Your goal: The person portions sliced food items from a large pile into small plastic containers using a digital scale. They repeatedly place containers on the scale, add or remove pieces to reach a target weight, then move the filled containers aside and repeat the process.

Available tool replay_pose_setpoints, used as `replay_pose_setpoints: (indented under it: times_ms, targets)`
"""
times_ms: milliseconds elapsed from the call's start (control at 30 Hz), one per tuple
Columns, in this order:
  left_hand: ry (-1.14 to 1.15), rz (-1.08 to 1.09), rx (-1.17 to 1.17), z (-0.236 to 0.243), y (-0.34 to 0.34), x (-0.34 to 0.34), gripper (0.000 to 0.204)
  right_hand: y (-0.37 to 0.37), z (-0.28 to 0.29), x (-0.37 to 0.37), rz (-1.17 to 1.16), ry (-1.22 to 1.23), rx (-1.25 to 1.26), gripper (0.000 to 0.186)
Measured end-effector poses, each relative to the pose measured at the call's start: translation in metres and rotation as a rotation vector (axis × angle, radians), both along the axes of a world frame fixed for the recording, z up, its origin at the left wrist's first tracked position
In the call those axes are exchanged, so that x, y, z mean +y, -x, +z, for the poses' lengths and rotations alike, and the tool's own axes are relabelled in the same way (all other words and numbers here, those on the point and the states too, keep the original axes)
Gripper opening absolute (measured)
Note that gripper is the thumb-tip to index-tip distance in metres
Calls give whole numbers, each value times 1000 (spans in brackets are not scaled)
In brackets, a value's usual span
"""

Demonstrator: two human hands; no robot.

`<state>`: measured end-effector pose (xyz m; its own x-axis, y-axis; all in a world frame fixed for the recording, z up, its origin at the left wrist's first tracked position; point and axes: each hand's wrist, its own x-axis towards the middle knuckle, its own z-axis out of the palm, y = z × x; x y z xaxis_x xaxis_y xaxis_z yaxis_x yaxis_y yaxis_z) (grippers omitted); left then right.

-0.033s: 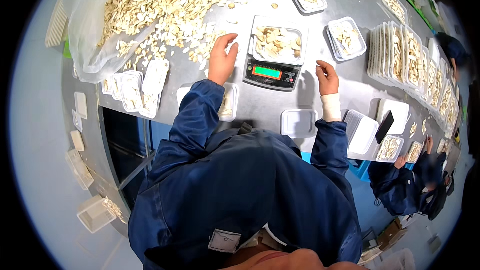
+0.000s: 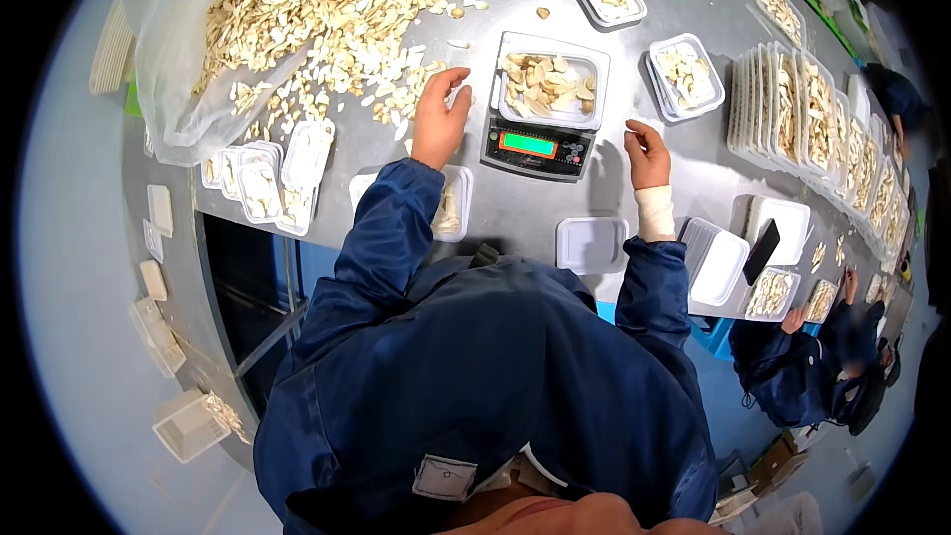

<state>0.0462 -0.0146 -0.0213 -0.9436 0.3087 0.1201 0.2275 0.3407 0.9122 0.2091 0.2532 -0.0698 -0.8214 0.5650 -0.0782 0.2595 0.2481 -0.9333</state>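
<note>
Slice heap (image 2: 307,10) cut off at top edge, clear bag (image 2: 163,89) likewise, lower tray (image 2: 453,236) pt. hidden by L sleeve (image 2: 391,208), scale plate (image 2: 509,43) mostly hidden under filled tray (image 2: 594,66), btn. markings too small to tell, far-R co-workers (image 2: 783,372) blurry

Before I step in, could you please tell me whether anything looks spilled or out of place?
Loose bits lie strewn beside the white bin, lower left, so they look spilled. One piece sits alone beyond the scale, apart from the heap of pale slices.
</note>
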Motion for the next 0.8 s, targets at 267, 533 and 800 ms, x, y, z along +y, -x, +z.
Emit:
replay_pose_setpoints:
  times_ms: [267,533,800]
  targets:
    - [139,-86,159,-4,-6,6,23,-1,-11,4,2,5,-77,22]
    - [218,-27,233,-29,11,44,41,19,7,-16,33,195,-26,21]
    - [233,-53,142,-33,34,66,25,12,-3,-11,27,87,-37,20]
